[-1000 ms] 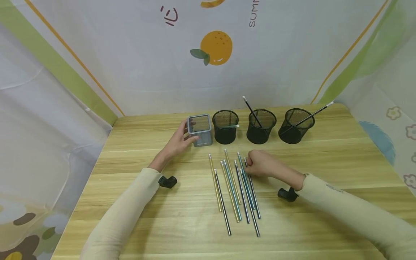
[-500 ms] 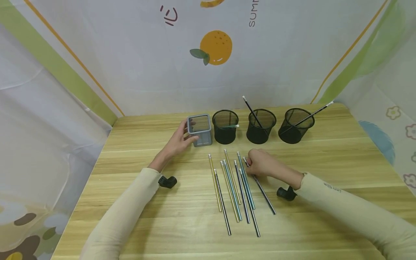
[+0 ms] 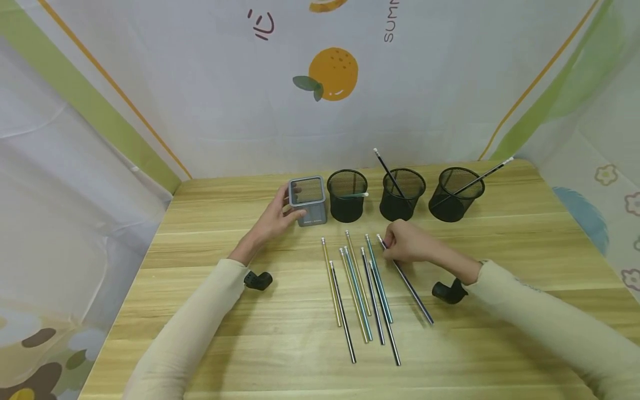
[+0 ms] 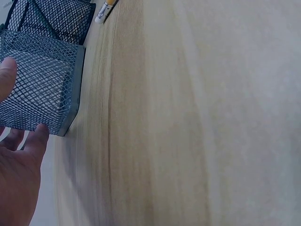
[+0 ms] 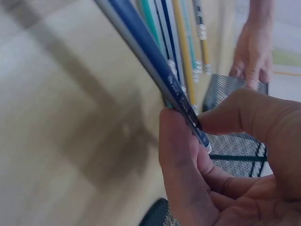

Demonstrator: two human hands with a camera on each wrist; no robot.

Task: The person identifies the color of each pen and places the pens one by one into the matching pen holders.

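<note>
My right hand (image 3: pixel 407 241) pinches a dark blue pencil (image 3: pixel 412 291) near its white eraser end, between thumb and fingers. In the right wrist view the pencil (image 5: pixel 160 70) slants down into the pinch. At the row's left end, my left hand (image 3: pixel 273 219) holds a grey square mesh pencil holder (image 3: pixel 313 214), thumb at the front and fingers around its side. The left wrist view shows the holder's mesh wall (image 4: pixel 35 87) between thumb and fingers. Left of my right hand, several yellow, blue and black pencils (image 3: pixel 356 294) lie loosely side by side, eraser ends away from me.
Beside the grey holder stand a round black mesh holder (image 3: pixel 346 210) with a green pencil, a second black holder (image 3: pixel 396 210) with a black pencil, and a third (image 3: pixel 448 208) with another black pencil. A printed white curtain (image 3: pixel 225 111) hangs behind the wooden table (image 3: pixel 250 355).
My right hand has drawn the dark blue pencil away from the others, its lower end swinging right, then lifted slightly toward the holders. My left hand stays on the grey holder.
</note>
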